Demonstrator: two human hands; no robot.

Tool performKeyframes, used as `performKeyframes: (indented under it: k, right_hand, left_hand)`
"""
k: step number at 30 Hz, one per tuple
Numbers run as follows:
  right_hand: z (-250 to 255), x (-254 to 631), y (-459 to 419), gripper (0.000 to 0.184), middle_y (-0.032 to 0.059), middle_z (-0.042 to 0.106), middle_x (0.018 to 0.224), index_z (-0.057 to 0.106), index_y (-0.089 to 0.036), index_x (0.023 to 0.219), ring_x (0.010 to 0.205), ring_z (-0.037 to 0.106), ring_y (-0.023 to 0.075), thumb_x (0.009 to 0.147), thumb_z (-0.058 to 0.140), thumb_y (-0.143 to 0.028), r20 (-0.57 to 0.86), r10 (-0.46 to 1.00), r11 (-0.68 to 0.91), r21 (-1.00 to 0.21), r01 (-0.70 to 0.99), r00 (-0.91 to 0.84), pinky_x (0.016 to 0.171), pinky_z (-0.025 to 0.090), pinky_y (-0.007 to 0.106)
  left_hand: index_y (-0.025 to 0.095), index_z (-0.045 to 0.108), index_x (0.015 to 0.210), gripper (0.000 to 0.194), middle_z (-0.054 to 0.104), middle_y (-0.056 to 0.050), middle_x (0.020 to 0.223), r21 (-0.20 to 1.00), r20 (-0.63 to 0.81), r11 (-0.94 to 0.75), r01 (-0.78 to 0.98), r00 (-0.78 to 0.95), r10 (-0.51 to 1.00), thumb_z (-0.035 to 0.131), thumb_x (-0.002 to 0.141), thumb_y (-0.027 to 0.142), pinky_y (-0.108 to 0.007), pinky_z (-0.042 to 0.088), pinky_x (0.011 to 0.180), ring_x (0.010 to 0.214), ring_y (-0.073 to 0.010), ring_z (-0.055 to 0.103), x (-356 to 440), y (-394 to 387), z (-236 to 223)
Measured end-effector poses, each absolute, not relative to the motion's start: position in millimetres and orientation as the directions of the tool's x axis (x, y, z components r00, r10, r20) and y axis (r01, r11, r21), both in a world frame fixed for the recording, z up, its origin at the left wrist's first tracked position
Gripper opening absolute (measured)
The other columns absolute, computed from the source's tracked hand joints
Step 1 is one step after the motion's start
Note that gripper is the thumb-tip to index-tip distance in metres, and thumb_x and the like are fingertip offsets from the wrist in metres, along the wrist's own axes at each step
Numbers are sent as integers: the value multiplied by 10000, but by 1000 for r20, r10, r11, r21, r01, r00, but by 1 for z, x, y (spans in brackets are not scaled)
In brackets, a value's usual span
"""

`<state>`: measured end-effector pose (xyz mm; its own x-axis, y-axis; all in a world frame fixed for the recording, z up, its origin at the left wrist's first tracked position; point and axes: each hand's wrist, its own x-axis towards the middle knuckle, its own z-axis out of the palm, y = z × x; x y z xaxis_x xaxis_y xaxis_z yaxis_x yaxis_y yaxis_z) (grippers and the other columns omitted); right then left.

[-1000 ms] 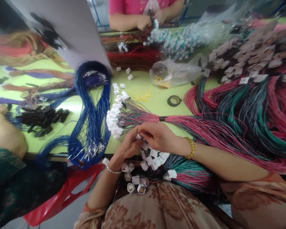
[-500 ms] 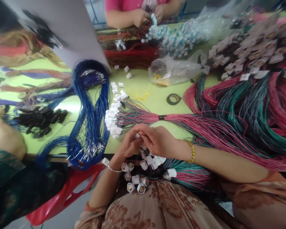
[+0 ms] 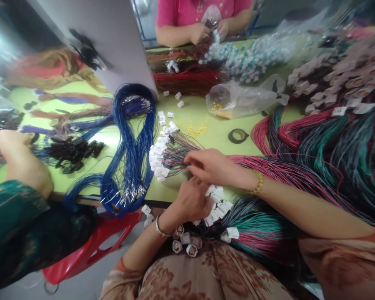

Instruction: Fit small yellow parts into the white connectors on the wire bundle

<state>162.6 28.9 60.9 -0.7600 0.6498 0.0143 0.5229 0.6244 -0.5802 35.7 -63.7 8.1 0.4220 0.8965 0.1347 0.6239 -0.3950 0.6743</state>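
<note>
My right hand (image 3: 211,166) reaches forward over the tied bundle of pink and green wires (image 3: 268,166), its fingers curled together at the wires just behind the white connectors (image 3: 158,160). Whether it grips a wire is hidden. My left hand (image 3: 192,202) stays at the table's near edge, closed round a cluster of white connectors (image 3: 217,206) on another wire bundle that drapes into my lap. Several loose white connectors (image 3: 184,243) lie on my patterned dress.
A looped blue wire bundle (image 3: 134,146) lies to the left, black connectors (image 3: 71,150) beyond it. A tape ring (image 3: 238,135), a plastic bag (image 3: 240,98) and yellow bits sit farther back. One person's arm (image 3: 15,158) is at left; another in pink (image 3: 203,21) works opposite. A red stool (image 3: 90,246) stands below.
My right hand has left my left hand and moved forward onto the tied wire bundle. My left hand dropped back to the table edge. The view shifted slightly right.
</note>
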Motion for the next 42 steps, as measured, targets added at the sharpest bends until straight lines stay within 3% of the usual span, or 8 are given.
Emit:
performKeyframes:
  k: [6,10,16,19,22,25,39,42]
  right_hand:
    - [41,112,35,244,224,689,1091,611,-92,1129,881,686,298,910,556,-186,-118,622,755,-172,633,-774,633,402,336]
    - [25,107,39,264,210,696,1064,605,-92,1129,867,694,296,936,427,-116,-116,651,735,-148,662,-750,645,405,343]
    - [9,126,49,158,131,703,949,582,-151,1008,795,621,237,970,444,-219,36,755,620,-365,695,-655,662,359,305]
    - [3,130,51,119,108,680,885,550,-175,942,706,560,212,961,443,-224,95,782,583,-460,670,-616,643,330,299]
    - [-4,131,50,104,100,657,846,520,-196,893,704,538,213,950,436,-223,171,773,600,-513,614,-611,652,325,306]
    - [-7,132,49,100,84,631,800,497,-206,870,684,518,208,940,430,-232,215,773,600,-551,580,-596,644,321,307]
    - [-7,143,44,134,112,690,946,582,-171,979,765,579,200,862,519,-190,209,686,694,-476,540,-697,667,432,300]
    - [6,163,62,194,95,710,960,629,-166,1035,808,604,191,881,518,-205,250,562,762,-528,376,-789,729,466,297]
  left_hand:
    - [120,704,977,299,697,-187,874,391,124,-474,789,465,877,551,876,357,-433,520,704,834,-330,666,68,-76,8]
    - [126,688,1057,394,677,-192,940,332,98,-488,808,485,869,538,939,471,-408,508,686,909,-329,639,75,-84,10]
    - [209,697,1121,431,643,-170,1249,781,382,-440,443,219,898,454,986,539,-503,469,1034,1191,-306,581,49,-93,8]
    - [219,685,956,319,655,-113,1227,999,52,-51,12,-281,958,484,1000,464,-459,455,1090,1215,-247,589,31,-96,1]
    - [219,652,1043,246,673,-92,1221,851,-410,184,-492,-404,818,715,856,365,-403,471,1104,1226,-227,618,18,-101,-2]
    - [234,611,1188,463,623,-104,1383,695,-559,182,-696,-363,746,778,757,226,-352,455,1141,1321,-219,586,13,-98,0]
    - [123,686,1091,651,754,-136,1088,986,25,-95,-139,-438,899,947,537,343,-431,552,988,1010,-272,708,18,-7,-4]
    - [137,706,1114,527,757,-125,1124,992,69,-112,-63,-478,876,870,672,372,-443,516,1044,1099,-287,695,8,4,-4]
